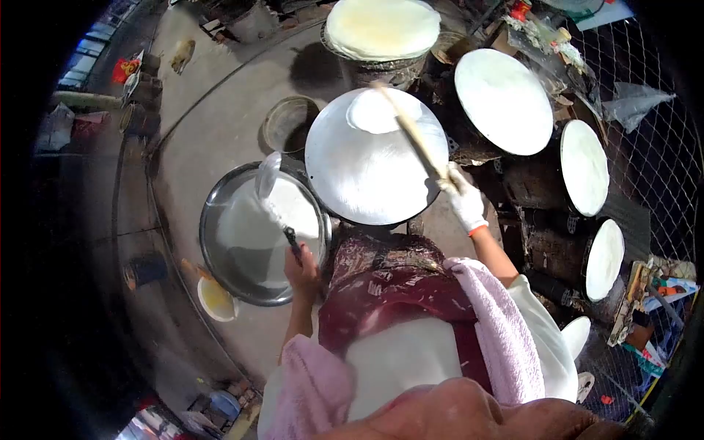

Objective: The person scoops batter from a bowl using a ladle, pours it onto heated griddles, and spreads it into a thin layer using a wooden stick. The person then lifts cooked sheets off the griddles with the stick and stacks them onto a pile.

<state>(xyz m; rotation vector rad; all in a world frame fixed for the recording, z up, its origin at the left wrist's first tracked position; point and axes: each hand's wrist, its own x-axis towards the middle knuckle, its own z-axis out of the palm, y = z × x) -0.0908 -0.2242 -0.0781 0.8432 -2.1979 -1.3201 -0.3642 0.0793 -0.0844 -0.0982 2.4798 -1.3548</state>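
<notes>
My bare left hand (302,271) is closed round the black handle of a ladle (268,176). The ladle's bowl hangs over a wide metal basin (209,242) of pale white batter (257,227). My right hand (466,202), in a white glove, grips a wooden batter spreader (414,136). That spreader slants across a large round griddle (352,183), its far end beside a patch of white batter (374,111) near the griddle's back edge. Whether the spreader touches the batter, I cannot tell.
Several more round griddles, one of them a pale coated griddle (504,101), curve round on my right. A stack of thin flatbreads (381,28) sits at the back. On the floor are an empty-looking round pan (286,121) and a small yellowish bowl (218,301). Wire fence (653,81) runs at far right.
</notes>
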